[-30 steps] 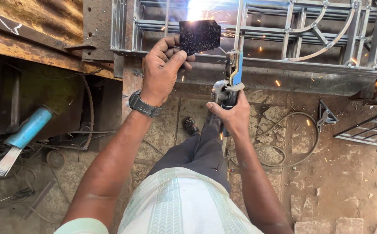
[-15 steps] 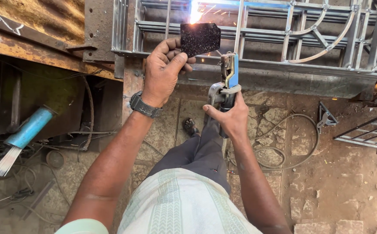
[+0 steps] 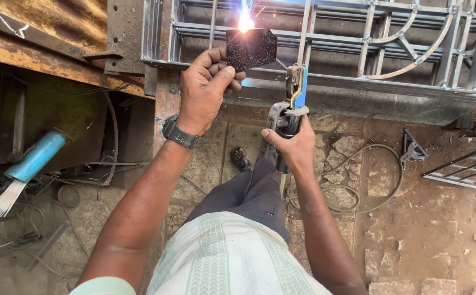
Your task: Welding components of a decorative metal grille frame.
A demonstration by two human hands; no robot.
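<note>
Head view, looking down at a person welding. The left hand (image 3: 204,90) is raised at far centre, forearm running from the near left up to a wristwatch (image 3: 181,133); its fingers are curled and its thumb pressed against the lower left corner of a dark welding glass (image 3: 251,48), pinching the plate upright in front of the bright arc (image 3: 245,23). The right hand (image 3: 294,146) sits just right of centre and nearer, forearm rising from the near right; its fingers are wrapped tight around the grip of an electrode holder (image 3: 291,104), whose blue and metal head points away toward the metal grille (image 3: 391,49). The grille lies across the far side of the scene, and the arc burns on one of its upper bars, just behind the top edge of the glass. The two hands are near each other but apart.

To the left, on the ground, a blue tube (image 3: 34,157) lies tilted with a bundle of welding rods (image 3: 6,199) fanning out of its near end. A cable (image 3: 377,180) loops over the stone floor at right. One sandalled foot (image 3: 241,158) shows between the arms.
</note>
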